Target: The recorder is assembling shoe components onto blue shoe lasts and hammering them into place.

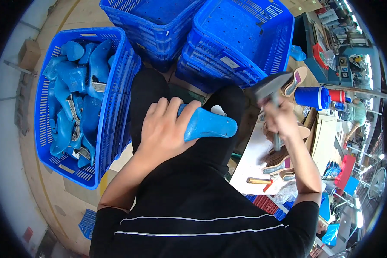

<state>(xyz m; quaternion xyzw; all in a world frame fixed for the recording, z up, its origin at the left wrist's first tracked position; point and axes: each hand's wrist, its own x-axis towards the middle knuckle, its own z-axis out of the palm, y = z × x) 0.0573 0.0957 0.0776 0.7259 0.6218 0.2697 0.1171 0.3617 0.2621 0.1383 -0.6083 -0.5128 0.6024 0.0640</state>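
Observation:
My left hand is closed around a blue shoe last above my lap, its narrow end pointing right. A small white piece shows just beyond the last; what it belongs to cannot be told. On the right, my right hand grips a hammer, raised over the white worktable and slightly blurred by motion. Beneath that forearm lie several brown shoe soles or insoles, partly hidden. Another hammer, with a wooden handle, rests on the table.
At my left stands a blue crate filled with blue shoe lasts. Stacked blue crates and another stack stand ahead. Beyond the worktable are a blue jug and a red one. A person is farther right.

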